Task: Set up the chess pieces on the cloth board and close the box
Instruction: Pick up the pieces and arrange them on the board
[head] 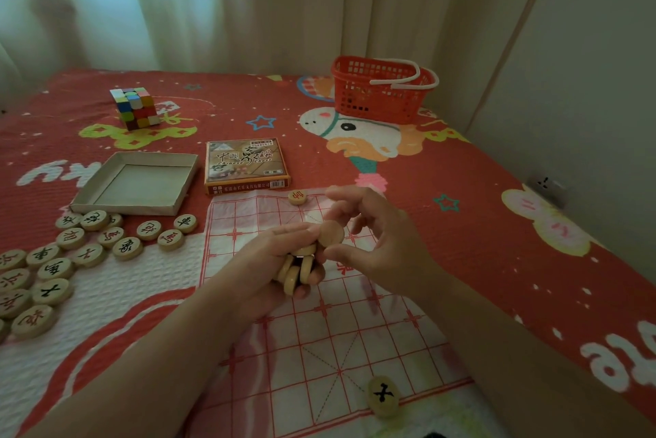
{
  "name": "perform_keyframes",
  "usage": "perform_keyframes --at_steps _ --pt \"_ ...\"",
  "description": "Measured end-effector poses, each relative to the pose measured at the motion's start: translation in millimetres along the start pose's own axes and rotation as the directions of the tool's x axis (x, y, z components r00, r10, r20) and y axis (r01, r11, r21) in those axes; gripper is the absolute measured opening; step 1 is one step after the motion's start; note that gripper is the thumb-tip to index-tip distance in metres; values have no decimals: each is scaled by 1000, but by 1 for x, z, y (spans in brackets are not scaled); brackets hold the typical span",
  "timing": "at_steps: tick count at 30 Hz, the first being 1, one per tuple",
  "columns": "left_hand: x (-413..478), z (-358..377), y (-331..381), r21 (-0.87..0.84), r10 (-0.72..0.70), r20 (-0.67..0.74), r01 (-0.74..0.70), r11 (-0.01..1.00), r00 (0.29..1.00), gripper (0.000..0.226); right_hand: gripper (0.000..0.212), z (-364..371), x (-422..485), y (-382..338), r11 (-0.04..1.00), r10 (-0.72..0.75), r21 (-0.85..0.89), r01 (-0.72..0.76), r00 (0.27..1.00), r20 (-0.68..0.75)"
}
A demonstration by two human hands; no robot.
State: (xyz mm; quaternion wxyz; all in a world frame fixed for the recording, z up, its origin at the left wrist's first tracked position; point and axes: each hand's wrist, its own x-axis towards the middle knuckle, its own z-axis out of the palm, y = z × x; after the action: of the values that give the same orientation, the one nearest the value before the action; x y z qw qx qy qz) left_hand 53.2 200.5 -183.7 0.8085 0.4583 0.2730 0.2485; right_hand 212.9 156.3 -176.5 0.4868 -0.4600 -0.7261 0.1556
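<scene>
Wooden xiangqi discs, head view, one frame.

Hands: my feed shows the left hand [280,260] curled round a clutch of discs [294,276], at least four of them seen edge-on, held above the middle of the cloth board [319,348]. One more, a blank-faced disc [332,233], sits at the left fingertips. The right hand [376,235] is half spread, index finger raised, thumb under the blank-faced disc. I cannot tell whether it pinches that disc or only touches it.

On the board: two pieces. One red-marked piece [297,196] lies at the far edge and one black-marked piece [383,396] at the near edge.

Left of the board, on the red bedspread [497,224]: a loose heap [53,260] of face-up pieces, roughly eighteen by my count. Some overlap and some are cut off by the frame edge. Red and black characters are mixed.

Box: two parts, apart. One grey cardboard tray [124,208] lies open just beyond the heap. One printed lid [246,165] lies face up just right of the tray, just beyond the board's far edge.

Further back: one scrambled puzzle cube [135,107] and one red plastic basket [372,103] with two white handles near the far corner. One wall socket [546,189] sits low on the right wall.
</scene>
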Motion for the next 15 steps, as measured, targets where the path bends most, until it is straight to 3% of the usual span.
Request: perform_keyframes --at_steps 8,13,15 --pt "2 0 -2 17 -22 -82 23 1000 996 19 37 -9 0 10 989 -36 -144 38 999 13" --pt "6 -5 4 -164 -43 -205 9 986 978 23 29 -34 7 20 974 212 -34 -223 956 -205" --pt "7 -8 5 -264 -51 -231 -12 965 971 25 26 -37 14 26 958 274 -30 -285 942 -194"
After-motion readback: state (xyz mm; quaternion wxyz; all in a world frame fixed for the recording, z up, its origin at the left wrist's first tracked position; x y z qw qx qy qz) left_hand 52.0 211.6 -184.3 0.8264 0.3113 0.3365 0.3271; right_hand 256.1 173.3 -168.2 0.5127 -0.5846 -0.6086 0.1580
